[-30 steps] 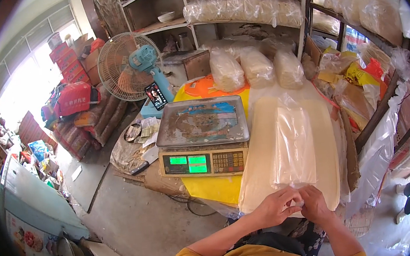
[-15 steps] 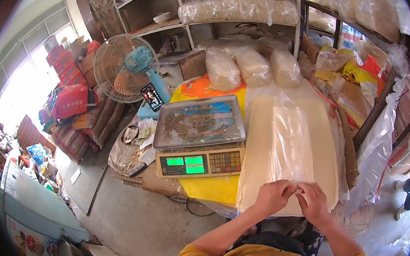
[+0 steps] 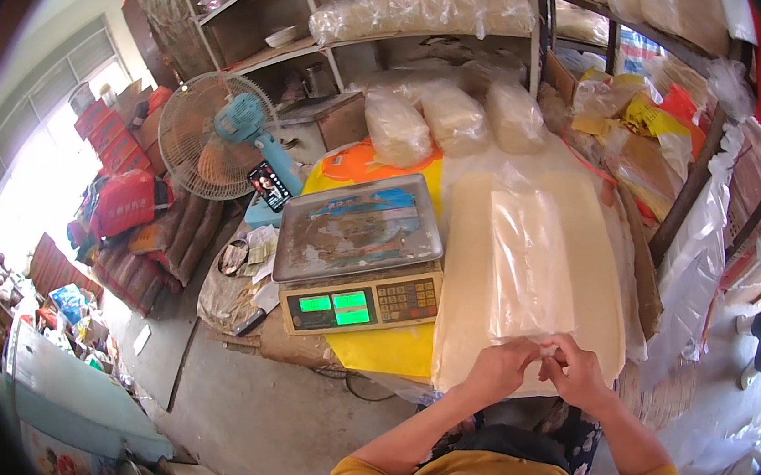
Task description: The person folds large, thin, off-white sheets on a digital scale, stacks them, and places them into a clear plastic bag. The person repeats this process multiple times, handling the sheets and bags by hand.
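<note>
A long clear plastic bag (image 3: 530, 269) with pale, flat contents lies lengthwise on a stack of large cream-coloured sheets (image 3: 463, 284). At the bag's near end, my left hand (image 3: 503, 368) and my right hand (image 3: 577, 372) meet, both closed in a pinch on the gathered plastic. Their fingertips nearly touch, and a small whitish twist of the bag shows between them. How the plastic is folded inside my fingers is partly hidden. To the left of the stack stands a digital scale (image 3: 360, 258) with a worn metal pan and green lit displays.
Several filled plastic bags (image 3: 456, 118) stand beyond the stack, and more line the shelf (image 3: 423, 13). Left of the scale are a knife (image 3: 251, 321), a phone (image 3: 268, 186) and a blue fan (image 3: 241, 118). A rack with a slanting post (image 3: 692, 194) borders the right side.
My view has shifted slightly. Both hands stay at the bag's near end, my right fingers now curled more closely around the gathered plastic.
</note>
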Tool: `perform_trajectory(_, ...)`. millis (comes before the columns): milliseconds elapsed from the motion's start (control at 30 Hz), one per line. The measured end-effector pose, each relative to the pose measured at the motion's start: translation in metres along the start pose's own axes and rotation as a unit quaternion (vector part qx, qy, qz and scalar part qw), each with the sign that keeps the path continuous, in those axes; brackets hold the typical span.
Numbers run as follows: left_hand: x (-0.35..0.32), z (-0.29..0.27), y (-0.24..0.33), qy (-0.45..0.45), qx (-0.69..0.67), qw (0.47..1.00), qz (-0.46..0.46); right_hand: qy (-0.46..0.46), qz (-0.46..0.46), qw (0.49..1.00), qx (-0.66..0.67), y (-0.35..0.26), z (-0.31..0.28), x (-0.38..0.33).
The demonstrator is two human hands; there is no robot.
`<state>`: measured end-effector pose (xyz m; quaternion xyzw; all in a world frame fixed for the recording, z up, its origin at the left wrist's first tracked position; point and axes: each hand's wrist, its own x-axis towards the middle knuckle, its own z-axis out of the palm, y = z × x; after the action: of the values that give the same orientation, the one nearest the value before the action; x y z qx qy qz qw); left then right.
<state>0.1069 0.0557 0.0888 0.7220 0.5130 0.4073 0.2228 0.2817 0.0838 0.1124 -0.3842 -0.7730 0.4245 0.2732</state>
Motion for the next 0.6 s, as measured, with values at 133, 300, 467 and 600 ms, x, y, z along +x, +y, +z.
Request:
perform_trajectory(133,-0.002,0.001,-0.011,0.079,0.079,0.994,0.012,-0.025,0.029,0.998,-0.056,0.001,-0.024,-0.007)
perform_trajectory(300,-0.022,-0.010,-0.014,0.016,0.012,0.983,-0.180,0.194,0.113,0.972,0.066,0.036,-0.087,-0.011)
perform_trajectory(467,-0.005,-0.002,-0.036,0.022,0.036,0.997,-0.066,0.605,0.001,0.792,-0.085,0.073,-0.168,-0.020)
perform_trajectory(600,0.011,0.007,-0.040,0.033,0.044,0.998,-0.007,0.606,0.090,0.728,-0.306,0.083,-0.202,-0.034)
